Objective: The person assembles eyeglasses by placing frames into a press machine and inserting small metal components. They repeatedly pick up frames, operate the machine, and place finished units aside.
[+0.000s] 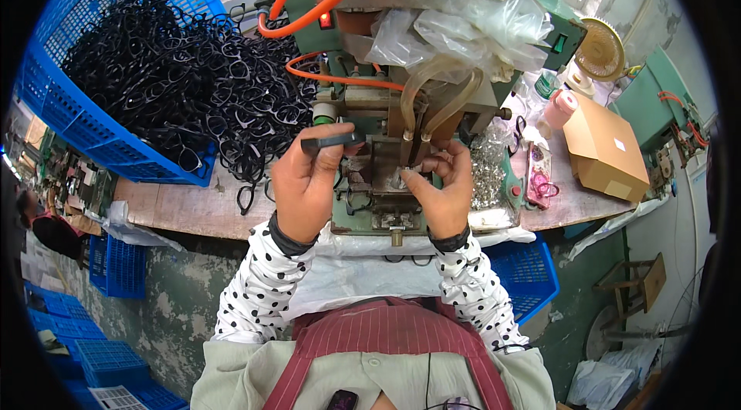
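Observation:
My left hand [305, 182] is closed around a dark, flat, bar-like piece [333, 141], just left of the green bench machine's metal work block [386, 171]. What kind of piece it is, I cannot make out. At the block, below two downward-pointing tubes [417, 113], the thumb and fingers of my right hand [446, 186] come together in a pinch. Anything between those fingertips is too small or hidden to name. Black eyeglass frames [247, 113] lie heaped on the table beside my left hand.
More black frames spill from a tipped blue crate [116, 147] at left. Right of the machine are a pile of small metal parts [488, 171], a narrow tray [538, 171] with pink items, a cardboard box [606, 147] and a fan [599, 51]. An orange hose [324, 5] loops overhead.

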Demonstrator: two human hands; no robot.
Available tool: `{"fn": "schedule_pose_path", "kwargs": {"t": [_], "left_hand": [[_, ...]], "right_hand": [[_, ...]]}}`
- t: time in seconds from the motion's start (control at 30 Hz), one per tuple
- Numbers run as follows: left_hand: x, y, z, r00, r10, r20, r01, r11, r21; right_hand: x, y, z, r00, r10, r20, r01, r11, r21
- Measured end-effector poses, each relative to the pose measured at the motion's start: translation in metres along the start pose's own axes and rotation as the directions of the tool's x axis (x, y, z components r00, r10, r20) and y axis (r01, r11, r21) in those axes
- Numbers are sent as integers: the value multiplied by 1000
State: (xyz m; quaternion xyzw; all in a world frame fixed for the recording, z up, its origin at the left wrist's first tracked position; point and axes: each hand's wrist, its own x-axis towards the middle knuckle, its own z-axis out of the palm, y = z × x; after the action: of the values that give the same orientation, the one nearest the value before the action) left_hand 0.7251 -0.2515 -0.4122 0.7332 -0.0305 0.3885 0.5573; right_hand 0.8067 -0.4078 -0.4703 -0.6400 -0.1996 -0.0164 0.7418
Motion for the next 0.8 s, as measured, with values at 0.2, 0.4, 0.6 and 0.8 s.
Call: {"fn": "schedule_pose_path", "kwargs": {"t": [0.2, 0.4, 0.6, 0.8], "left_hand": [[6, -5, -7, 987, -120, 106, 121, 993, 2], [7, -1, -7, 986, -129, 107, 140, 984, -109], [7, -3, -8, 983, -135, 126, 145, 987, -73], [5, -2, -8, 985, -139, 98, 145, 987, -63]], "right_hand": [[1, 0, 0, 999, -4, 32, 3, 1000, 14], [-2, 8, 3, 1000, -18, 9, 17, 996, 93], [0, 19, -7, 976, -186, -108, 172, 977, -125], [18, 20, -23, 945, -303, -123, 248, 910, -333]]}}
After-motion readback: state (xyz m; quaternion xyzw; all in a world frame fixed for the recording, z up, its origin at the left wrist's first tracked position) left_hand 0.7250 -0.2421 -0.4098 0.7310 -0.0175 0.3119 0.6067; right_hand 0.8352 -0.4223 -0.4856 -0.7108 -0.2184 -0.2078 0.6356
